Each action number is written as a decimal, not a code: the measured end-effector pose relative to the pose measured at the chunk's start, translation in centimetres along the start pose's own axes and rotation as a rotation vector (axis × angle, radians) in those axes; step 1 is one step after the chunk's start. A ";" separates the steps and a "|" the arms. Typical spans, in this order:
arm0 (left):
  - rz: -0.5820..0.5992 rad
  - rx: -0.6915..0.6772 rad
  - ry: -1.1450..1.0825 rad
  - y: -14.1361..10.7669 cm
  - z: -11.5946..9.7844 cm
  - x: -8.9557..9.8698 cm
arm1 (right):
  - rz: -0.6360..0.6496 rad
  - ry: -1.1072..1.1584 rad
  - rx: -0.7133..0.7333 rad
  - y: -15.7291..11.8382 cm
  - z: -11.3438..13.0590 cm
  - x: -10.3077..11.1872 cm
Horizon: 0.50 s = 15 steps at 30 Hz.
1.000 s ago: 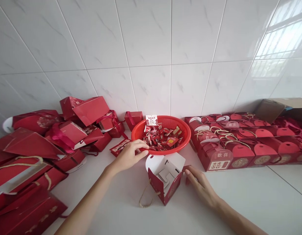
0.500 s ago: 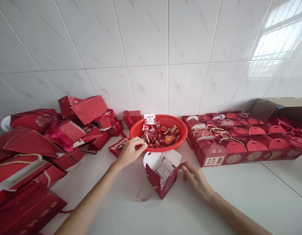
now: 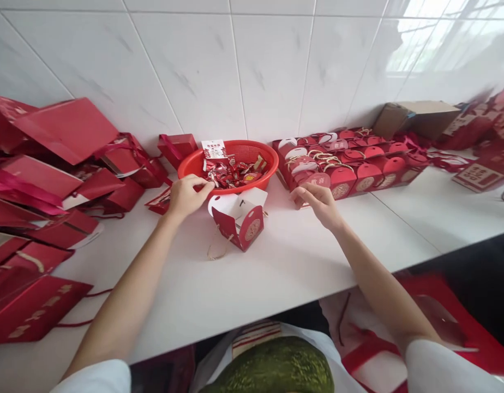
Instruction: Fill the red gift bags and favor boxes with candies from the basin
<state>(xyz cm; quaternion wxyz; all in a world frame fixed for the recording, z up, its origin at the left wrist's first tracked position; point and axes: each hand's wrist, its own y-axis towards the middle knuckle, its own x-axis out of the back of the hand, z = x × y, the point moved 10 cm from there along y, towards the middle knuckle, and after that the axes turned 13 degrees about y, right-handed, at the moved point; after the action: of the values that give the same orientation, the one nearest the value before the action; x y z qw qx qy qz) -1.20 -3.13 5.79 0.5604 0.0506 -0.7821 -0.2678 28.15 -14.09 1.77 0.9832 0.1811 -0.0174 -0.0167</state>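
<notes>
A small red gift box (image 3: pixel 244 226) stands with its flaps open on the white counter, showing a white inside and a twine handle. Behind it sits a red plastic basket (image 3: pixel 272 169) of wrapped candies (image 3: pixel 231 173). My left hand (image 3: pixel 189 195) is at the basket's front left rim, thumb and fingers pinched; whatever is between them is hidden. To the right of the open box, my right hand (image 3: pixel 319 204) hovers by the closed boxes, its fingers drawn together with nothing visible in them.
Rows of closed red boxes (image 3: pixel 366 177) stand at the back right, near a cardboard box (image 3: pixel 424 117). Red bags and boxes (image 3: pixel 43 305) are heaped at the left. Below the counter's front edge are a green melon-like thing (image 3: pixel 276 365) and a red bag (image 3: pixel 432 311).
The view has tilted down and shifted, bringing the counter edge into sight. My right hand has moved away from the open box toward the closed boxes. My left hand stays by the basket rim.
</notes>
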 end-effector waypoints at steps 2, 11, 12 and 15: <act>0.016 0.018 0.029 0.2 0.0 -0.1 | 0.128 0.062 -0.036 -1.7 1.9 -0.3; -0.006 0.023 0.079 0.4 0.2 -0.3 | 1.169 -0.079 -0.306 -18.3 4.0 -8.9; -0.011 0.017 0.077 0.4 0.2 -0.3 | 1.218 -0.188 -0.298 -20.0 2.8 -9.9; -0.037 -0.001 0.078 0.5 0.4 -0.4 | 1.160 -0.662 -0.459 -23.3 -4.0 -11.1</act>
<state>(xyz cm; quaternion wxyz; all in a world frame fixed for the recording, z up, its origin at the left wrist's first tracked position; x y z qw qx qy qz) -1.26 -2.38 5.61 0.5853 0.0753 -0.7586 -0.2762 16.58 -34.01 -10.60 0.7899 -0.0838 -0.4054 0.4524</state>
